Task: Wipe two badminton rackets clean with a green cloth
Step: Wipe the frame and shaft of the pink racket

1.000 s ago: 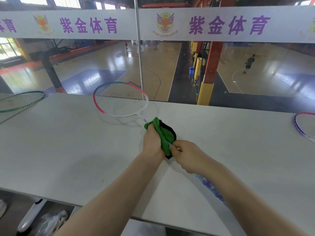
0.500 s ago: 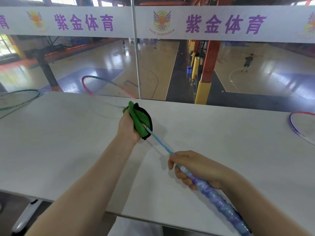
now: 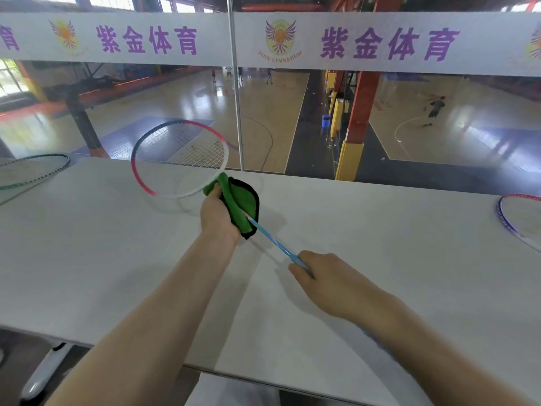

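Near the middle of the frame the left hand grips a folded green cloth, which is wrapped around the racket where its blue shaft meets the head. The racket's pink, white and dark head sits up and to the left of the cloth, over the far edge of the white table. Lower right, the right hand is curled around the shaft's lower end, the grip hidden beneath it. A green racket lies at the left edge, and a purple racket at the right edge, both on the table.
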Action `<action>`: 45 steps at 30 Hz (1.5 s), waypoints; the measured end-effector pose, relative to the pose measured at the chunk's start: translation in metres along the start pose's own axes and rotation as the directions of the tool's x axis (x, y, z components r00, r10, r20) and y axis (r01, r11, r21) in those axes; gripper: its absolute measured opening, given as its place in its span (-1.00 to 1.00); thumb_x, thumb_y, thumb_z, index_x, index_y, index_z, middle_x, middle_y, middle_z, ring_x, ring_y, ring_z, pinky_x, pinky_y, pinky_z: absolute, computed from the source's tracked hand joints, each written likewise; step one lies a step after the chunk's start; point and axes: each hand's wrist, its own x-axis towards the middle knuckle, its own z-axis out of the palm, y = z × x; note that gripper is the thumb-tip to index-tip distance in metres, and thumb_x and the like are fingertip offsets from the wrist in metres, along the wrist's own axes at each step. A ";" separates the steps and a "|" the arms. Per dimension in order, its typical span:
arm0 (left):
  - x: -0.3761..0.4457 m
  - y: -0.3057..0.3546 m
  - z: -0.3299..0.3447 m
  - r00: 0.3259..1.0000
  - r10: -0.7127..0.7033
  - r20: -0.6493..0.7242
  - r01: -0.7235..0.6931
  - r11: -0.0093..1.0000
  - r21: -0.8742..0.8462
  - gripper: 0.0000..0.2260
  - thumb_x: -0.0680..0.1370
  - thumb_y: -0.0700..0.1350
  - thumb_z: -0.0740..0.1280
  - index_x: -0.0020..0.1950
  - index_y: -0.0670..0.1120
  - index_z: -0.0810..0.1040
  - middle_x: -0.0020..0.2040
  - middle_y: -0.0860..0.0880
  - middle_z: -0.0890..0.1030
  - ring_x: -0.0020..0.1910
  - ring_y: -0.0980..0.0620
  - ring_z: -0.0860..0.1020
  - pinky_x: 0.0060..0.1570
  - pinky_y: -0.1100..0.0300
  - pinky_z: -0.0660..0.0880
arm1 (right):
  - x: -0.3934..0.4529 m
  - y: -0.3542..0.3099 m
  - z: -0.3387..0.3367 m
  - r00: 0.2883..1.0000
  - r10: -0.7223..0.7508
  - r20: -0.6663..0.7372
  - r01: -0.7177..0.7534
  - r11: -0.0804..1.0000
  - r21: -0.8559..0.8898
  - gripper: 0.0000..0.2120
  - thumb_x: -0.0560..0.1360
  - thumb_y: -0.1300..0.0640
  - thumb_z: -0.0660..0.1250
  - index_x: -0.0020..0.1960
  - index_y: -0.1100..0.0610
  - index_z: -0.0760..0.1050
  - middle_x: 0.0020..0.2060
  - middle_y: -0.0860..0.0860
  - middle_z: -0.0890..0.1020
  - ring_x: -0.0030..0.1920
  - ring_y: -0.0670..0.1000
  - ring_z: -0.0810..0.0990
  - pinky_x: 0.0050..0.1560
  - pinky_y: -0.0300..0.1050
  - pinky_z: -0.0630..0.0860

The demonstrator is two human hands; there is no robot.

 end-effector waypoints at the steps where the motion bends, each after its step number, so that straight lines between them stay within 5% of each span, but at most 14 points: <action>1: 0.002 0.003 -0.001 1.000 -0.003 0.007 0.003 1.000 -0.001 -0.52 0.63 -0.12 0.25 -0.52 0.02 0.44 -0.50 0.12 0.41 -0.52 0.13 0.46 -0.47 0.33 0.44 | 0.001 -0.001 -0.003 0.997 0.031 0.076 -0.045 0.980 0.195 -0.70 0.64 -0.06 0.11 -0.11 0.12 0.40 -0.37 -0.02 0.44 -0.47 -0.04 0.36 -0.46 -0.16 0.35; 3: 0.000 0.008 0.001 0.998 -0.012 0.057 0.013 1.000 -0.004 -0.76 0.57 -0.10 0.31 -0.30 0.06 0.44 -0.41 0.11 0.46 -0.42 0.12 0.51 -0.38 0.30 0.49 | 0.001 -0.004 -0.009 0.957 0.046 0.288 -0.212 0.788 0.578 -0.75 0.62 0.00 0.15 -0.10 0.13 0.46 -0.41 0.02 0.40 -0.51 -0.03 0.31 -0.50 -0.20 0.28; 6: -0.005 0.011 0.002 0.981 0.108 0.161 -0.113 0.993 0.022 -0.85 0.60 -0.03 0.25 -0.07 -0.04 0.56 -0.40 0.08 0.52 -0.40 0.10 0.52 -0.24 0.27 0.54 | 0.001 -0.003 -0.018 0.881 -0.072 0.468 -0.365 0.524 0.769 -0.73 0.64 -0.01 0.15 -0.10 0.12 0.48 -0.45 0.00 0.35 -0.53 -0.08 0.25 -0.55 -0.27 0.19; 8: -0.008 0.013 0.005 0.975 0.148 0.169 -0.152 0.988 0.015 -0.76 0.65 -0.03 0.18 -0.05 -0.07 0.60 -0.41 0.06 0.52 -0.40 0.09 0.51 -0.18 0.26 0.56 | 0.002 -0.005 -0.021 0.890 -0.078 0.449 -0.329 0.573 0.750 -0.73 0.64 -0.02 0.16 -0.08 0.13 0.49 -0.44 0.02 0.36 -0.52 -0.07 0.27 -0.54 -0.26 0.22; 11: -0.006 0.016 0.006 0.987 0.065 0.144 -0.069 0.997 0.024 -0.95 0.58 -0.08 0.30 -0.06 -0.02 0.50 -0.35 0.05 0.54 -0.35 0.08 0.55 -0.27 0.25 0.54 | 0.001 -0.010 -0.021 0.953 -0.007 0.304 -0.189 0.770 0.610 -0.73 0.62 -0.02 0.17 -0.06 0.16 0.50 -0.42 0.03 0.40 -0.51 -0.03 0.32 -0.49 -0.20 0.31; 14: -0.005 0.016 0.007 0.997 0.047 0.063 -0.053 0.993 0.104 -0.79 0.56 -0.15 0.31 -0.25 0.03 0.38 -0.38 0.07 0.46 -0.40 0.10 0.55 -0.36 0.29 0.53 | 0.002 -0.008 -0.020 0.982 -0.007 0.189 -0.081 0.885 0.458 -0.70 0.62 -0.03 0.15 -0.04 0.17 0.49 -0.43 -0.01 0.41 -0.53 -0.03 0.35 -0.47 -0.15 0.39; 18: -0.016 0.016 0.012 0.989 -0.001 0.149 -0.007 0.999 0.053 -0.87 0.58 -0.09 0.25 -0.18 0.00 0.46 -0.33 0.06 0.49 -0.36 0.10 0.55 -0.35 0.29 0.51 | 0.001 -0.006 -0.023 0.977 0.004 0.213 -0.110 0.865 0.489 -0.71 0.62 -0.04 0.15 -0.05 0.15 0.50 -0.41 0.00 0.42 -0.51 -0.04 0.35 -0.47 -0.17 0.37; 20: -0.021 0.014 0.014 0.983 -0.021 0.184 0.021 1.000 0.002 -0.69 0.61 0.00 0.17 -0.30 0.00 0.50 -0.44 0.09 0.42 -0.50 0.13 0.45 -0.48 0.36 0.38 | 0.000 -0.008 -0.023 0.974 -0.001 0.228 -0.118 0.855 0.505 -0.71 0.62 -0.04 0.16 -0.06 0.14 0.50 -0.41 0.00 0.42 -0.51 -0.03 0.35 -0.47 -0.17 0.37; 23: -0.024 0.010 0.019 0.980 0.173 0.098 -0.180 0.981 0.068 -0.65 0.66 0.04 0.09 -0.25 0.03 0.52 -0.51 0.09 0.33 -0.56 0.10 0.33 -0.47 0.36 0.30 | 0.001 -0.009 -0.021 0.982 -0.011 0.190 -0.071 0.906 0.417 -0.71 0.63 -0.06 0.14 -0.07 0.12 0.48 -0.40 0.01 0.41 -0.50 -0.03 0.35 -0.48 -0.17 0.39; 28: -0.014 0.008 0.013 0.972 0.233 -0.025 -0.228 0.967 0.116 -0.73 0.65 0.04 0.08 -0.11 0.04 0.51 -0.48 0.10 0.37 -0.49 0.06 0.34 -0.42 0.30 0.25 | 0.000 -0.008 -0.022 1.000 0.007 0.008 -0.008 0.985 0.174 -0.73 0.60 -0.18 0.16 -0.03 0.01 0.42 -0.34 -0.02 0.50 -0.42 -0.01 0.41 -0.41 -0.12 0.43; 33: -0.016 0.007 0.013 0.977 0.208 -0.042 -0.202 0.972 0.117 -0.70 0.65 0.06 0.11 -0.24 0.03 0.43 -0.47 0.09 0.36 -0.49 0.06 0.33 -0.42 0.31 0.24 | 0.004 -0.006 -0.015 0.959 -0.153 -0.237 0.049 0.918 -0.395 -0.72 0.64 -0.17 0.03 -0.09 -0.02 0.33 -0.28 -0.08 0.50 -0.33 -0.04 0.47 -0.33 -0.15 0.36; 37: -0.018 0.007 0.015 0.975 0.220 -0.016 -0.219 0.973 0.078 -0.73 0.65 0.05 0.10 -0.15 0.06 0.49 -0.50 0.10 0.35 -0.53 0.08 0.34 -0.43 0.32 0.26 | 0.008 -0.001 -0.015 0.987 -0.060 -0.150 0.055 0.998 -0.039 -0.66 0.63 -0.14 0.10 -0.15 0.07 0.42 -0.37 -0.06 0.49 -0.40 -0.03 0.40 -0.36 -0.13 0.34; 40: -0.021 0.007 0.017 0.973 0.230 0.010 -0.230 0.972 0.047 -0.76 0.66 0.04 0.11 -0.07 0.05 0.53 -0.48 0.09 0.36 -0.51 0.07 0.35 -0.42 0.31 0.33 | 0.011 0.001 -0.022 0.999 0.003 0.050 -0.021 0.929 0.369 -0.67 0.63 -0.08 0.14 -0.12 0.09 0.54 -0.39 -0.03 0.50 -0.40 -0.06 0.42 -0.38 -0.14 0.41; 45: -0.025 0.008 0.023 0.978 0.206 0.042 -0.207 0.978 0.000 -0.75 0.66 0.02 0.13 -0.07 0.03 0.56 -0.43 0.07 0.37 -0.45 0.07 0.37 -0.34 0.30 0.45 | 0.010 0.001 -0.027 0.992 -0.016 0.123 -0.043 0.885 0.464 -0.70 0.65 -0.01 0.13 -0.05 0.13 0.54 -0.38 0.03 0.52 -0.41 -0.03 0.43 -0.40 -0.14 0.44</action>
